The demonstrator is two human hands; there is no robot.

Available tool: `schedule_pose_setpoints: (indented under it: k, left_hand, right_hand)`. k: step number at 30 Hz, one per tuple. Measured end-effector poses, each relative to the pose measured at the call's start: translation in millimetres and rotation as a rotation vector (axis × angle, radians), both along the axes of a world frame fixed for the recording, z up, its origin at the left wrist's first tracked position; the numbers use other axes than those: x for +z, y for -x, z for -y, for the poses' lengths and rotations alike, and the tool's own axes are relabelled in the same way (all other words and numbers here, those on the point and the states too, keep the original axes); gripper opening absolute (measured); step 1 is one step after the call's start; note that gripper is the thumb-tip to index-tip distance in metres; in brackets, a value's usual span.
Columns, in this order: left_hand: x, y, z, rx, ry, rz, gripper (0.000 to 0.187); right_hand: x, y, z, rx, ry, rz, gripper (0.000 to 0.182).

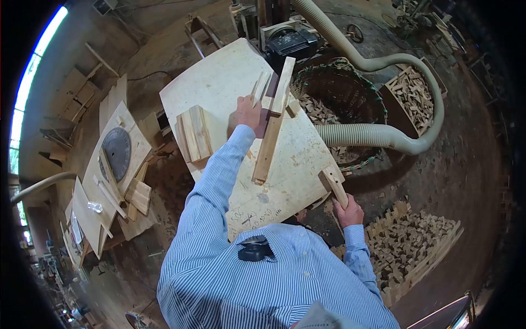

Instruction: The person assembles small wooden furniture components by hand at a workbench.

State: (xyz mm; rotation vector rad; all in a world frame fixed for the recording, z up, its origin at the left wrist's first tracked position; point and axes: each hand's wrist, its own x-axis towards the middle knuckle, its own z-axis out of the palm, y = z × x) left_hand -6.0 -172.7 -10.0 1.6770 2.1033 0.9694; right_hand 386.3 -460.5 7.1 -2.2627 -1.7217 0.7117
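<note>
My left hand [247, 113] is closed around the near end of a light wooden piece [262, 88], beside a dark reddish strip [265, 122] on the pale work board [219, 74]. Just right of it, a wooden bar [283, 85] lies above a longer brown bar [267, 152]. At the board's right front corner, my right hand [349, 211] is closed round the lower end of a light wooden stick [336, 186]. Several wooden blocks [196, 134] lie together left of my left forearm.
A ribbed hose [378, 136] curves past a large basket [383, 104] at the right. Beyond the board is a dark motor [293, 43]. Piled wood offcuts [411, 241] cover the floor at lower right. A round saw blade [116, 153] lies on boards at left.
</note>
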Motion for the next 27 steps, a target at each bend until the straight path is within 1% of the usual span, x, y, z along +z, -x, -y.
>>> schedule_pose_setpoints:
  k: [2,3,5,6,8,9,11,15,20,24,26,27]
  left_hand:
    - [32,-21,-4,0.037,0.278,-0.055,0.049]
    - [26,-26,-9,0.028,0.276,-0.059,0.049]
    - [14,-33,-18,0.014,0.134,-0.048,0.040]
    - [13,-34,-19,0.008,0.134,-0.054,0.040]
    - [8,-36,-24,-0.030,0.093,-0.196,0.041]
    - [12,-37,-26,-0.035,0.094,-0.205,0.041]
    - [20,-36,-29,-0.058,0.273,-0.198,0.049]
    - [8,-30,-35,-0.057,0.254,-0.183,0.049]
    - [-14,-20,-38,-0.129,0.125,-0.182,0.047]
    - [-25,-6,-41,-0.212,0.157,-0.184,0.051]
    - [-27,-3,-40,-0.238,0.158,-0.054,0.049]
    - [-29,-3,-42,-0.245,0.163,-0.062,0.049]
  right_hand:
    - [-1,-1,0,0.006,-0.013,0.007,0.051]
    - [-1,-1,0,-0.003,-0.015,0.003,0.051]
    - [-2,-2,1,0.011,-0.037,0.013,0.051]
    - [-1,-1,2,0.004,-0.037,0.008,0.051]
    - [0,-1,2,0.014,-0.050,-0.006,0.050]
    - [-1,-2,2,0.008,-0.049,-0.014,0.050]
    - [-3,-3,3,0.018,-0.068,-0.019,0.050]
    - [-7,-6,4,0.027,-0.079,-0.031,0.050]
    - [-12,-9,5,0.036,-0.107,-0.047,0.048]
    - [-11,-9,3,0.050,-0.077,-0.040,0.047]
    - [-13,-12,1,0.061,-0.038,-0.054,0.047]
    - [-13,-13,0,0.084,0.000,-0.051,0.047]
